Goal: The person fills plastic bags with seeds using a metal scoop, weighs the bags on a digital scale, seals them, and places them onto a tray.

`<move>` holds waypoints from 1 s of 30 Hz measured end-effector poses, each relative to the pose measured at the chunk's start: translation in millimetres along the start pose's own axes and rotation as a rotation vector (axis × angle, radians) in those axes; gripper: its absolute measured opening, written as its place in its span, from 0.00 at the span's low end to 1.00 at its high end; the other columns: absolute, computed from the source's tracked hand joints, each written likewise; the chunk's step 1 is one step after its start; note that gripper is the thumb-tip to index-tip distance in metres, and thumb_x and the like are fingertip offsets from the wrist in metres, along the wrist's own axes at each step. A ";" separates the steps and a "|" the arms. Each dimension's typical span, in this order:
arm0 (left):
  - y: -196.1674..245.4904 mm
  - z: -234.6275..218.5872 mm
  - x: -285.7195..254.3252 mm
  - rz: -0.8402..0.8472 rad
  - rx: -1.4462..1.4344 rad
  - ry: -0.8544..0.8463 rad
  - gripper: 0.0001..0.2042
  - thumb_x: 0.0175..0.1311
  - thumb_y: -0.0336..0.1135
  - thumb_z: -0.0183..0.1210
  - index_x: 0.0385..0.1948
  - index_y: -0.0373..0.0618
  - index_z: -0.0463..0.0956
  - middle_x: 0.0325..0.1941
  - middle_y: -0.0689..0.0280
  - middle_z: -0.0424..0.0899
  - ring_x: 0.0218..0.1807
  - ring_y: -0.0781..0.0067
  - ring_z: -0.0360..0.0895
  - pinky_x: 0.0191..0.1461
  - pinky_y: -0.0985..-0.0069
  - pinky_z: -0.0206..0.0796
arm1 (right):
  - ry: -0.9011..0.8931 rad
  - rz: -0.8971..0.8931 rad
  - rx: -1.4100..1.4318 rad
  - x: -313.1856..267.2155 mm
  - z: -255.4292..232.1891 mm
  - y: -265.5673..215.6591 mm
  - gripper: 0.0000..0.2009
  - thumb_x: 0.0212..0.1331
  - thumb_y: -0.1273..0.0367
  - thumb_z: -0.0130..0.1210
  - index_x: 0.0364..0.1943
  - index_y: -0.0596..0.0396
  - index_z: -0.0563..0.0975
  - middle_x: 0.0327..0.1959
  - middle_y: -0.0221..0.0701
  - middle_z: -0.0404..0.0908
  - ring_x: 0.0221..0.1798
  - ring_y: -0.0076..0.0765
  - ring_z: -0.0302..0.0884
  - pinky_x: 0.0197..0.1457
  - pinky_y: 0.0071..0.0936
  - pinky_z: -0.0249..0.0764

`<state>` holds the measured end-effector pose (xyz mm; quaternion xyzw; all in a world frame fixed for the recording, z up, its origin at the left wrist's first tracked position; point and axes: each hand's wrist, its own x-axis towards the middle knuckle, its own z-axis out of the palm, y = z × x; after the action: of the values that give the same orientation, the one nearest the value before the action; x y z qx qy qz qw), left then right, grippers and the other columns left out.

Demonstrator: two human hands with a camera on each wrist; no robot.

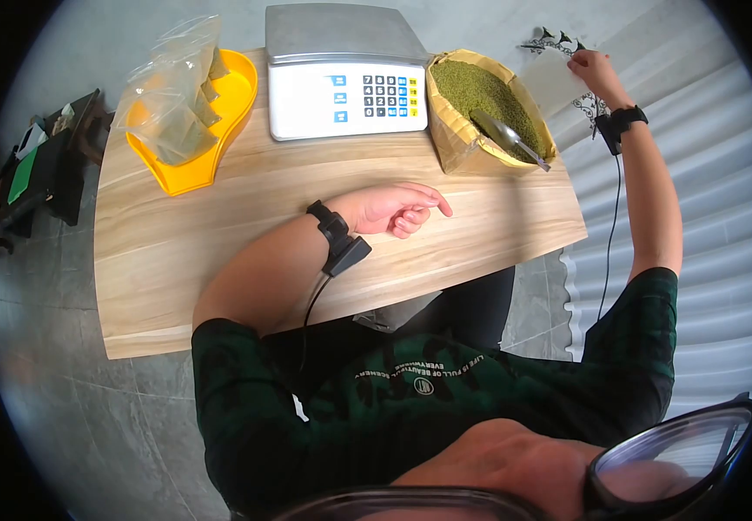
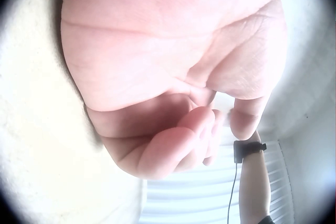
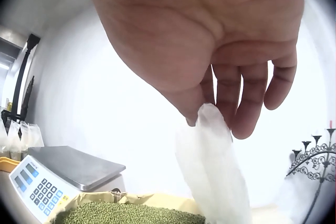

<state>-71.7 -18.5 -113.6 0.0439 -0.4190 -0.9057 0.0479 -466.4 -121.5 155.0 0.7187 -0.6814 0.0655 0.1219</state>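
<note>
Between thumb and fingers, the right hand (image 1: pixel 597 76) pinches the top of a translucent plastic bag (image 3: pixel 212 166), which hangs down beyond the right side of the paper sack (image 1: pixel 458 143). Green beans (image 1: pixel 489 94) fill that sack, and a clear scoop (image 1: pixel 506 135) lies on them. On the wooden table in front of the scale, the left hand (image 1: pixel 390 209) rests on its side with loosely curled fingers and nothing in it; its palm (image 2: pixel 168 40) shows in the left wrist view.
A white scale (image 1: pixel 348 100) with a grey metal plate stands at the table's (image 1: pixel 254 204) back. Left of it, a yellow tray (image 1: pixel 189 178) holds several filled clear bags (image 1: pixel 172 130). A black candle stand (image 3: pixel 315 169) is at the right, beside a white curtain (image 1: pixel 715 174).
</note>
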 end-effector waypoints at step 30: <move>-3.5 8.9 1.6 0.057 0.116 0.055 0.18 0.75 0.40 0.45 0.60 0.41 0.68 0.33 0.71 0.69 0.34 0.79 0.67 0.38 0.79 0.64 | 0.482 0.166 1.079 -121.5 21.5 -46.5 0.09 0.68 0.67 0.55 0.43 0.59 0.80 0.37 0.24 0.82 0.41 0.19 0.76 0.47 0.19 0.70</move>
<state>-74.5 -9.7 -110.6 0.0593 -0.4704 -0.8766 0.0826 -429.3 -8.2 98.7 0.5884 -0.5588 0.5730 -0.1149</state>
